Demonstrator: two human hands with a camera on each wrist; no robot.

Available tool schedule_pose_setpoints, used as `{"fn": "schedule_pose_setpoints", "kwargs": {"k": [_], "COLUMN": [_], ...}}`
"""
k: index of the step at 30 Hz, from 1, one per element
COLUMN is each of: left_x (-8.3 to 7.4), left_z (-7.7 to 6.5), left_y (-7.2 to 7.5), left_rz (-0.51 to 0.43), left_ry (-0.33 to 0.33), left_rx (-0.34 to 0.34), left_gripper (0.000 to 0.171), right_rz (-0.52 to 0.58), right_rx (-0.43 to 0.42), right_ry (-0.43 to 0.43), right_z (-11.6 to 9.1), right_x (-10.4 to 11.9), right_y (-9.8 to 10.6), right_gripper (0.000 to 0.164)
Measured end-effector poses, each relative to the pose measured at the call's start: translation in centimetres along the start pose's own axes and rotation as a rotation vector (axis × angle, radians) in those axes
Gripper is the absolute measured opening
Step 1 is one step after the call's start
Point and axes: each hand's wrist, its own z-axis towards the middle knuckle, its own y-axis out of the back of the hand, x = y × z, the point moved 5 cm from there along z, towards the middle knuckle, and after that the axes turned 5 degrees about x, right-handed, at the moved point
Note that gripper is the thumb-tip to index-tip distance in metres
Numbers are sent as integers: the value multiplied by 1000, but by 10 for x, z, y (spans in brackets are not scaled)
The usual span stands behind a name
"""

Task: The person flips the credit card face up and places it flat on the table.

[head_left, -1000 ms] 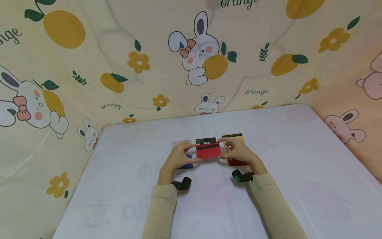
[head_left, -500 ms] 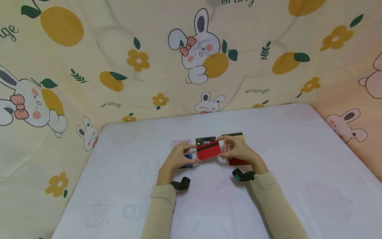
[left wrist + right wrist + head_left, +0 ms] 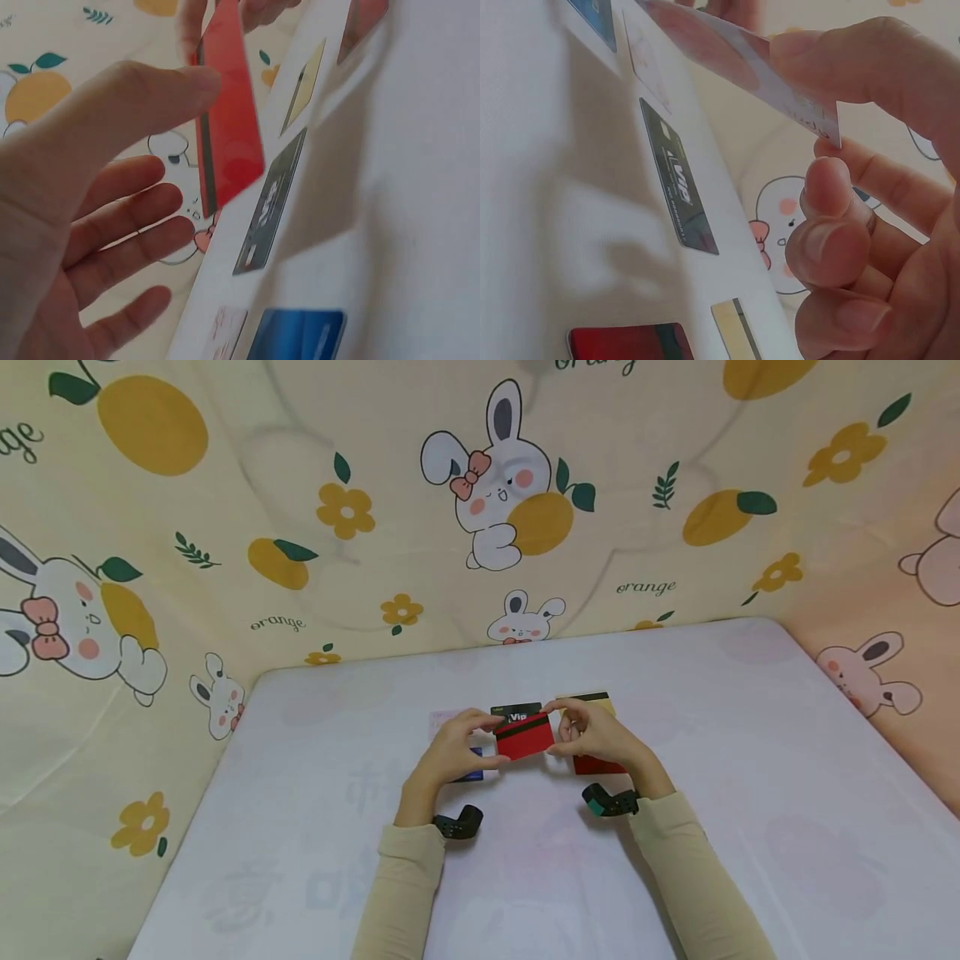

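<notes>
A red card point(image 3: 525, 737) with a dark stripe is held tilted above the table, its stripe along the upper side. My right hand point(image 3: 600, 735) pinches its right end; the right wrist view shows thumb and forefinger there, on the card's pale printed side. At the other end is my left hand point(image 3: 450, 750). In the left wrist view its thumb point(image 3: 172, 90) overlaps the red face, while the other fingers point(image 3: 139, 251) are spread loosely, apart from the card. Just behind lies a black card point(image 3: 676, 180) marked VIP, partly covered in the head view.
On the white table point(image 3: 300, 827) lie a blue card point(image 3: 296, 335), a pale pink card point(image 3: 646, 64), a yellow card point(image 3: 597, 700) and a dark red card point(image 3: 600, 767). My hands partly cover these. A patterned cloth point(image 3: 360, 460) hangs behind the table.
The red card has tilted, its right end rising a little. My left hand has shifted slightly right, its fingertips reaching further past the card's left edge. My right hand has barely moved.
</notes>
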Motion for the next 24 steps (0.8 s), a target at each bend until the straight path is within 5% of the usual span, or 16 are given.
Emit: {"fn": "schedule_pose_setpoints", "kwargs": {"k": [11, 24], "left_x": [-21, -28], "left_z": [6, 7], "left_y": [-8, -14], "left_rz": [56, 17], "left_ry": [-59, -51], "left_rx": [-62, -34], "left_gripper": [62, 63], "right_rz": [-67, -113], "right_rx": [-15, -13], "right_ry": [54, 60], "right_z": [0, 0], "right_x": [10, 22], "right_y": [-4, -12], "right_gripper": [52, 53]}}
